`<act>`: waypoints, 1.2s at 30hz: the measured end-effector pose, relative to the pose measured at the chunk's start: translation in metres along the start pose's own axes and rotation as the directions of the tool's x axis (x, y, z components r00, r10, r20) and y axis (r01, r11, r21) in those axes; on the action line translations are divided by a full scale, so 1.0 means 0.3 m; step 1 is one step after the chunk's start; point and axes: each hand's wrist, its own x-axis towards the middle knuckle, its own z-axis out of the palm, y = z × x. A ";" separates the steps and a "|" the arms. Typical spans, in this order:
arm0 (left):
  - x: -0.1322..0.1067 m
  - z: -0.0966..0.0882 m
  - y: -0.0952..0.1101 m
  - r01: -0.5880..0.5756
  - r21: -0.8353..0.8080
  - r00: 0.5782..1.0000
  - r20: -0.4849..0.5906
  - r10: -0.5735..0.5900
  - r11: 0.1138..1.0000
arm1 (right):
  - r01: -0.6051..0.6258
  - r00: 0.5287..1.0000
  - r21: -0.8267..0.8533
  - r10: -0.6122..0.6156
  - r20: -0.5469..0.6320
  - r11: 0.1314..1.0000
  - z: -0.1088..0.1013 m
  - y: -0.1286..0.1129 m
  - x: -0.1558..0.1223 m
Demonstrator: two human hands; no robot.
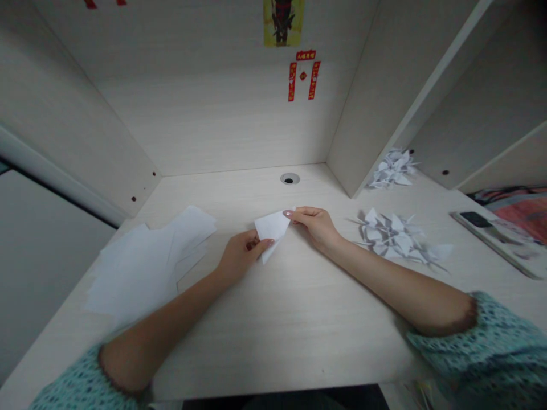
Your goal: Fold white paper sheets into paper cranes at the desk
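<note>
A small folded sheet of white paper is held between both hands, just above the middle of the desk. My left hand pinches its lower left part, thumb on top and the other fingers curled behind. At the upper right corner, my right hand grips the paper between thumb and fingers. The paper shows a flat upper face and a narrow pointed flap hanging down toward me. The fingers behind the paper are partly hidden.
Loose white paper sheets lie overlapping at the left. To the right sits a pile of folded paper cranes, with another pile of cranes behind the partition. A phone lies far right. The desk has a round cable hole.
</note>
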 end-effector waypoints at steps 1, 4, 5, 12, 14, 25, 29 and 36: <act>0.001 -0.001 -0.001 -0.003 -0.002 1.000 0.001 0.003 1.000 | -0.001 1.000 0.004 0.001 -0.005 1.000 -0.002 0.000 0.002; 0.004 -0.002 -0.004 0.004 -0.040 1.000 0.007 -0.004 0.999 | 0.003 1.000 0.010 -0.004 0.013 1.000 -0.009 0.001 0.006; 0.004 -0.002 -0.004 0.010 -0.052 1.000 0.009 -0.009 0.999 | 0.008 1.000 0.011 -0.008 0.021 1.000 -0.010 0.002 0.007; 0.003 -0.002 0.001 0.003 -0.084 1.000 0.028 -0.001 0.996 | 0.026 0.999 -0.009 -0.025 0.039 1.000 -0.017 0.005 0.007; 0.002 0.000 -0.003 -0.015 -0.070 1.000 0.024 0.017 0.997 | 0.029 0.999 -0.021 -0.029 0.034 0.999 -0.016 0.003 0.007; 0.006 0.004 -0.023 -0.036 -0.052 0.999 0.000 0.036 0.998 | -0.012 0.999 0.025 0.013 -0.038 1.000 -0.013 -0.002 0.014; -0.005 0.003 -0.010 -0.038 0.013 0.999 -0.002 0.038 0.999 | -0.030 0.995 0.160 0.045 -0.090 0.987 -0.032 -0.019 0.032; -0.008 0.017 -0.028 -0.001 -0.195 0.999 -0.053 -0.009 0.981 | 0.093 0.993 0.008 -0.092 -0.072 0.996 -0.030 0.004 0.032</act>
